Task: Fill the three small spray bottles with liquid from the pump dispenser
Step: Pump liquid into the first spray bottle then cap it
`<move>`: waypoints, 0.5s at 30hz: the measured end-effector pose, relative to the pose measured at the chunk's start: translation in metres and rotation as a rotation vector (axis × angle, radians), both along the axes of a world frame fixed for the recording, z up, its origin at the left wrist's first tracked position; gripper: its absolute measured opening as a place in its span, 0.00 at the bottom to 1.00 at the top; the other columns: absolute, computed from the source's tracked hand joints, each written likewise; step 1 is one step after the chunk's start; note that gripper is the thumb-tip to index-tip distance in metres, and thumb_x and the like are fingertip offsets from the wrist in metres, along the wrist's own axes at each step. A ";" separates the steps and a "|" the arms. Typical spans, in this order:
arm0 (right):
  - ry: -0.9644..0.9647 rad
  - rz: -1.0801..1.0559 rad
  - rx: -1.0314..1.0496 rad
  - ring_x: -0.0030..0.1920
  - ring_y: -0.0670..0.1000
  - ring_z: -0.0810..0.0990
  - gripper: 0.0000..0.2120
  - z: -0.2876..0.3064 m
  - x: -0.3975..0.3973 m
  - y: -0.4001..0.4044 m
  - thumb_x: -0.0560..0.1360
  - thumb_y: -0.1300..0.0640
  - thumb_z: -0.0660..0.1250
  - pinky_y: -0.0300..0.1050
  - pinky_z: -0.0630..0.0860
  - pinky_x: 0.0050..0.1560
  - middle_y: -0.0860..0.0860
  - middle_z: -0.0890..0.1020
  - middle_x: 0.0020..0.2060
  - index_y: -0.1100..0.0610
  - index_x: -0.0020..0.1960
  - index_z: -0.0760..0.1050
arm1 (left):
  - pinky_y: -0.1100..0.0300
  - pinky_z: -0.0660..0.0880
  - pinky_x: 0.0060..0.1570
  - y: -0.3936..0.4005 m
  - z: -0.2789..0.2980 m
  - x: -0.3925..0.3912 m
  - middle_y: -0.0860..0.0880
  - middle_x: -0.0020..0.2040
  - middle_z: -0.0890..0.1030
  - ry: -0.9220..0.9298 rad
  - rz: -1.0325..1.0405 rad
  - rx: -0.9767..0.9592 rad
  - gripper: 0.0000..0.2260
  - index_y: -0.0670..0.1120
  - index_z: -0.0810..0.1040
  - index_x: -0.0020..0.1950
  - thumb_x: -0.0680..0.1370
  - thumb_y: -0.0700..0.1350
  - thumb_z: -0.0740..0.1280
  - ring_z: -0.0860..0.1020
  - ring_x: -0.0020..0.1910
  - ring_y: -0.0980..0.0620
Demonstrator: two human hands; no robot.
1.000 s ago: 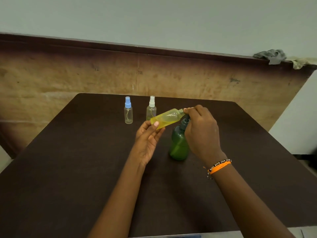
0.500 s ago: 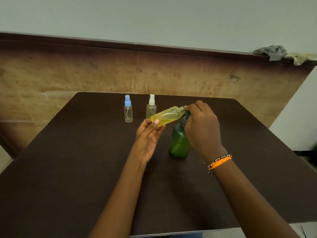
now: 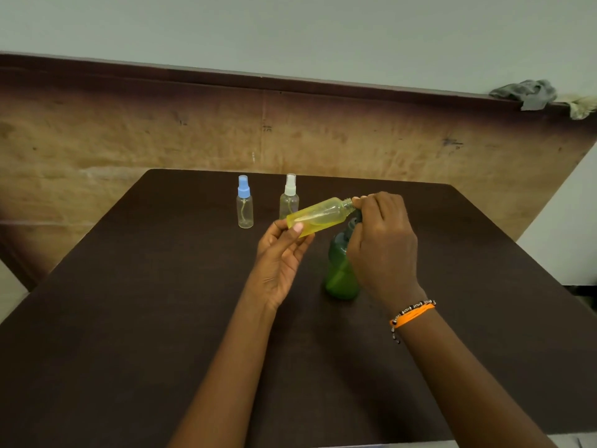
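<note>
My hands have barely shifted. My left hand (image 3: 279, 257) pinches the base of the tilted yellow bottle (image 3: 318, 216); my right hand (image 3: 382, 247) curls over the green dispenser (image 3: 339, 273) pump at its open neck. Far left on the desk (image 3: 129, 318) stand the blue-capped bottle (image 3: 244, 203) and white-capped bottle (image 3: 289, 197).

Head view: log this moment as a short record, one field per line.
left hand: holds the yellow bottle at its base, tilted, neck uncapped
right hand: at the yellow bottle's neck, over the pump's head
pump: green, upright on the table
blue-cap bottle: upright, capped, looks empty
white-cap bottle: upright, capped, behind the yellow bottle
wrist: orange band
</note>
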State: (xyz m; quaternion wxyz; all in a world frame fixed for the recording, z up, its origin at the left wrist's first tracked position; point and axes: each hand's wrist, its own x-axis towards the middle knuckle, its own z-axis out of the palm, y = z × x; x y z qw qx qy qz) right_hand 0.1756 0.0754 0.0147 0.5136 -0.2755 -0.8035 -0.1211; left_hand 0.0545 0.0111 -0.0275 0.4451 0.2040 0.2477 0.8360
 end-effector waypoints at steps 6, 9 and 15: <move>0.040 -0.013 0.002 0.45 0.59 0.78 0.14 -0.016 -0.002 -0.001 0.74 0.68 0.55 0.47 0.75 0.53 0.61 0.80 0.43 0.69 0.49 0.79 | 0.64 0.78 0.47 -0.001 -0.003 -0.001 0.48 0.45 0.84 -0.008 -0.010 -0.007 0.08 0.43 0.73 0.47 0.69 0.39 0.66 0.82 0.47 0.54; -0.025 0.007 -0.022 0.42 0.57 0.77 0.13 -0.001 0.002 -0.003 0.72 0.67 0.55 0.46 0.76 0.38 0.59 0.78 0.39 0.67 0.45 0.78 | 0.64 0.78 0.46 -0.003 -0.002 0.001 0.49 0.44 0.84 0.007 -0.010 -0.012 0.08 0.43 0.73 0.46 0.68 0.39 0.66 0.82 0.46 0.55; 0.012 0.010 -0.002 0.47 0.57 0.75 0.15 -0.007 -0.002 -0.004 0.70 0.67 0.55 0.46 0.75 0.50 0.60 0.79 0.43 0.68 0.49 0.77 | 0.64 0.78 0.46 -0.001 0.001 0.001 0.49 0.44 0.84 0.010 -0.009 -0.009 0.09 0.43 0.74 0.48 0.68 0.39 0.66 0.82 0.46 0.55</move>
